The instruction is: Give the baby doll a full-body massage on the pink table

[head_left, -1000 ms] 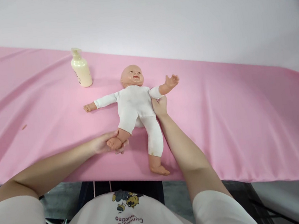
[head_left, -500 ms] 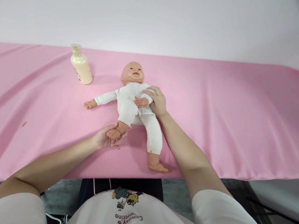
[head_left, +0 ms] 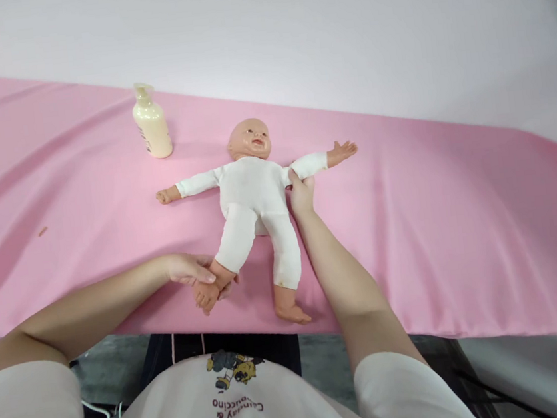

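Our left hand [head_left: 192,272], low and left of centre in the frame, is curled around the ankle and bare foot of the baby doll [head_left: 254,198], with the thumb lying over the top of the foot and the other fingers tucked beneath it. Our right hand [head_left: 301,192], just right of centre, pinches the doll's white sleeve close to the shoulder, fingertips closed on the cloth, and that arm of the doll lies stretched out toward the right of the frame. The doll lies on its back in the middle of the picture, dressed in a white bodysuit, head toward the upper part of the frame, both arms spread wide, its other leg pointing down to the table's near edge. It rests on a pink tablecloth [head_left: 436,231] that runs across the whole frame. In the upper left a cream pump bottle [head_left: 151,124] stands upright, well apart from the doll.
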`<act>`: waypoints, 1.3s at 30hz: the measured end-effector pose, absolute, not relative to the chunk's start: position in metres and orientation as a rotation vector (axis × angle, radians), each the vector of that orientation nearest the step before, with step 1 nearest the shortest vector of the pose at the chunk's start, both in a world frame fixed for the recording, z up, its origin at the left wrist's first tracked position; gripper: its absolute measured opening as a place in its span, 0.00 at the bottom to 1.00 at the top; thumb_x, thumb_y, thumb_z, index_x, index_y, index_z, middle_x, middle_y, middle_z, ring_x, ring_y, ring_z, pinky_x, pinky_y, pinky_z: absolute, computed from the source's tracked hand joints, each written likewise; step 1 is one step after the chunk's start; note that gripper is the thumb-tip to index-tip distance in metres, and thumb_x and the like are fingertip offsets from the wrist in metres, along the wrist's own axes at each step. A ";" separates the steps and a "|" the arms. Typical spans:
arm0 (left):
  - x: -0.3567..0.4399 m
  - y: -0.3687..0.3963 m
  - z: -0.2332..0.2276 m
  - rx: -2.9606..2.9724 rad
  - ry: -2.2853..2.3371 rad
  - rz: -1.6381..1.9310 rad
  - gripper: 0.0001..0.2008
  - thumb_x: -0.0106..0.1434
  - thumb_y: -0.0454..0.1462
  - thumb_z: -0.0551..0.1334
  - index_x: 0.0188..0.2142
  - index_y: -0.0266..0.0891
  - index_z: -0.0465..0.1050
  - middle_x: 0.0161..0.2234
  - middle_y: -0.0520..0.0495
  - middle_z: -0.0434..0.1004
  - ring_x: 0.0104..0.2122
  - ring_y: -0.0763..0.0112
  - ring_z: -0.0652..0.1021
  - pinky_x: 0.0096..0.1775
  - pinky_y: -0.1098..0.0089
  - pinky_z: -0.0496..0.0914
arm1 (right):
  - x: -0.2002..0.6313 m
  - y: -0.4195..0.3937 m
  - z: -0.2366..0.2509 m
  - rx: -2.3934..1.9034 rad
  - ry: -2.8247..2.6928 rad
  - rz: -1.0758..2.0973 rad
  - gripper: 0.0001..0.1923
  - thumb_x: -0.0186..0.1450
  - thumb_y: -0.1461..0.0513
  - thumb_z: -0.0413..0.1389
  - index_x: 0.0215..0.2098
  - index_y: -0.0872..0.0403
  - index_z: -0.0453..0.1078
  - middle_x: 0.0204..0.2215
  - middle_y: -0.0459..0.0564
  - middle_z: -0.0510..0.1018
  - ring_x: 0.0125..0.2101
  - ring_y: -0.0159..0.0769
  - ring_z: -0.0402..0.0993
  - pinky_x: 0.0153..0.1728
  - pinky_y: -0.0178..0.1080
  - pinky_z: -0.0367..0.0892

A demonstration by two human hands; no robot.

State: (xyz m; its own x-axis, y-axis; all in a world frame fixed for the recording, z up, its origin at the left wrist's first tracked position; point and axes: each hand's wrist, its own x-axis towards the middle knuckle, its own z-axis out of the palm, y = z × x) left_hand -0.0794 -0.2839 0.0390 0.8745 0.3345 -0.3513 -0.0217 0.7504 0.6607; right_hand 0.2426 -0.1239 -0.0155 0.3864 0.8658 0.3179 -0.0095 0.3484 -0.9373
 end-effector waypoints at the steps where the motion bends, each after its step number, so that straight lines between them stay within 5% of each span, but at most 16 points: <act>1: -0.080 -0.283 0.040 0.753 0.408 0.071 0.22 0.46 0.37 0.77 0.42 0.36 0.80 0.32 0.42 0.80 0.32 0.57 0.80 0.33 0.62 0.75 | 0.244 -0.121 -0.019 -1.052 -0.967 0.753 0.18 0.61 0.48 0.63 0.32 0.51 0.65 0.23 0.39 0.68 0.21 0.29 0.65 0.26 0.36 0.70; 7: -0.084 -0.275 0.037 0.925 0.320 -0.093 0.29 0.49 0.52 0.76 0.44 0.35 0.79 0.36 0.43 0.80 0.35 0.61 0.79 0.39 0.64 0.75 | 0.247 -0.117 -0.025 -1.038 -1.034 0.731 0.19 0.64 0.45 0.60 0.32 0.51 0.64 0.22 0.39 0.66 0.22 0.31 0.66 0.28 0.38 0.71; 13: -0.085 -0.268 0.028 0.748 0.396 0.140 0.31 0.53 0.55 0.73 0.47 0.34 0.76 0.34 0.44 0.78 0.32 0.65 0.76 0.31 0.69 0.71 | 0.244 -0.126 -0.015 -1.073 -1.363 0.549 0.21 0.65 0.45 0.58 0.43 0.53 0.72 0.39 0.52 0.80 0.43 0.42 0.77 0.52 0.51 0.73; 20: -0.085 -0.256 0.015 0.598 0.460 0.266 0.30 0.65 0.59 0.59 0.51 0.35 0.70 0.30 0.51 0.72 0.18 0.77 0.65 0.24 0.70 0.68 | 0.240 -0.140 0.004 -1.040 -1.928 0.220 0.16 0.67 0.59 0.54 0.53 0.46 0.73 0.55 0.54 0.72 0.58 0.45 0.69 0.60 0.51 0.68; 24: -0.082 -0.255 0.013 0.599 0.374 0.305 0.31 0.61 0.58 0.65 0.50 0.35 0.70 0.32 0.52 0.73 0.17 0.80 0.65 0.22 0.71 0.70 | 0.236 -0.146 0.009 -1.106 -2.013 0.154 0.20 0.66 0.64 0.51 0.54 0.44 0.72 0.57 0.52 0.69 0.59 0.42 0.68 0.58 0.46 0.70; 31: -0.079 -0.254 0.011 0.613 0.244 0.304 0.28 0.67 0.57 0.59 0.52 0.34 0.67 0.35 0.51 0.73 0.17 0.82 0.64 0.24 0.73 0.72 | 0.237 -0.146 0.007 -1.079 -2.060 0.049 0.22 0.66 0.65 0.51 0.56 0.47 0.72 0.58 0.55 0.68 0.60 0.47 0.67 0.59 0.51 0.69; 39: -0.084 -0.261 0.018 0.733 0.281 0.181 0.30 0.63 0.58 0.63 0.53 0.37 0.68 0.41 0.47 0.76 0.30 0.74 0.75 0.32 0.72 0.75 | 0.238 -0.139 -0.001 -0.907 -1.855 0.188 0.26 0.68 0.48 0.55 0.60 0.50 0.66 0.56 0.59 0.72 0.59 0.50 0.69 0.63 0.58 0.64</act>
